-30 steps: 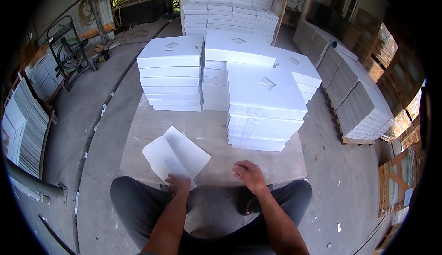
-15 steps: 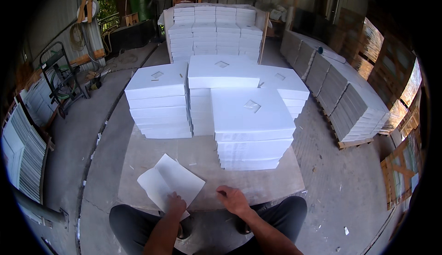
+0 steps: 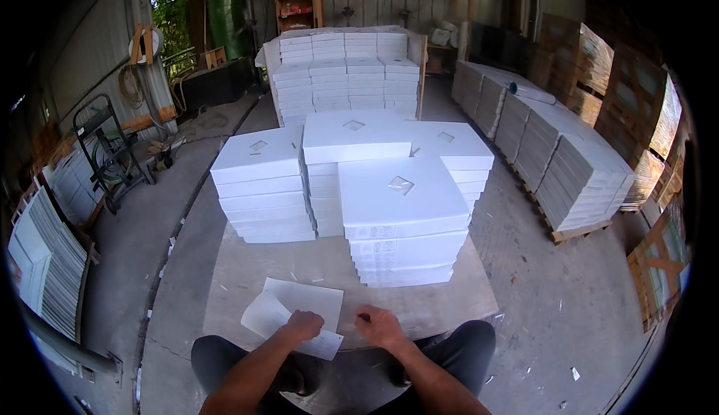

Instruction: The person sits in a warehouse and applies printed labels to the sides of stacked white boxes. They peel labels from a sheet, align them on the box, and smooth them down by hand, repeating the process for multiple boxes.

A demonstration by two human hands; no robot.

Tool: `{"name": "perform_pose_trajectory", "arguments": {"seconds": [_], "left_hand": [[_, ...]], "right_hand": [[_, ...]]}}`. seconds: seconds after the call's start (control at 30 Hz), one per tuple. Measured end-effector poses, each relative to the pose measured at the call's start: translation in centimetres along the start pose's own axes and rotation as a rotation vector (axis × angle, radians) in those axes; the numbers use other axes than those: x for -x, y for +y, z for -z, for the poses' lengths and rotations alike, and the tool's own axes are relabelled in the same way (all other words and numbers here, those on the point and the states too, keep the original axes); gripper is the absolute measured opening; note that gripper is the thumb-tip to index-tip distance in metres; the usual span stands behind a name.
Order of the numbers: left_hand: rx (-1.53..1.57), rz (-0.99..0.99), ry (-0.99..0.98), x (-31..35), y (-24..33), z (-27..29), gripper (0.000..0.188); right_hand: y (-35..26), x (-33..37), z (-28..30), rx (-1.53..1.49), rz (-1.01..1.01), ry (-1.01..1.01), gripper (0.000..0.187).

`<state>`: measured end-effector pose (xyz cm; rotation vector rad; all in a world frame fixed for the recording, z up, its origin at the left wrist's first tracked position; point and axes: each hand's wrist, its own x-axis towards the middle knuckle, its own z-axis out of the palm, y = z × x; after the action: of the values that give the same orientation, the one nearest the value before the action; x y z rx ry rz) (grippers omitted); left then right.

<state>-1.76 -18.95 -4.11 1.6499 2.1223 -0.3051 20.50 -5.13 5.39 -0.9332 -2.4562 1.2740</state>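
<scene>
Some white paper (image 3: 308, 298), under left fingers (image 3: 312, 320), beside right fingers (image 3: 364, 314)

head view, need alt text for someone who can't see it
A person's left hand rests on a curled white sheet at the near edge of a work surface, the right hand beside the sheet. Behind, stacks of white boxes stand on the same surface.

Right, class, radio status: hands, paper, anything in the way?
Left hand over white paper on table. Right hand right of paper, curled, grip unclear. Nearest box stack beyond, not covering paper.
</scene>
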Motion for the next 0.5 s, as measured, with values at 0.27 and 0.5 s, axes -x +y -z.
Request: {"name": "perform_pose_trajectory", "arguments": {"seconds": [0.27, 0.5], "left_hand": [[0.886, -0.105, 0.155, 8.7, 3.0, 13.5, 0.022], [1.311, 0.012, 0.324, 9.6, 1.5, 13.7, 0.017]], "right_hand": [[-0.7, 1.3, 2.2, -0.256, 0.006, -0.167, 0.067], [-1.2, 1.6, 4.0, -0.291, -0.003, -0.306, 0.053]]}}
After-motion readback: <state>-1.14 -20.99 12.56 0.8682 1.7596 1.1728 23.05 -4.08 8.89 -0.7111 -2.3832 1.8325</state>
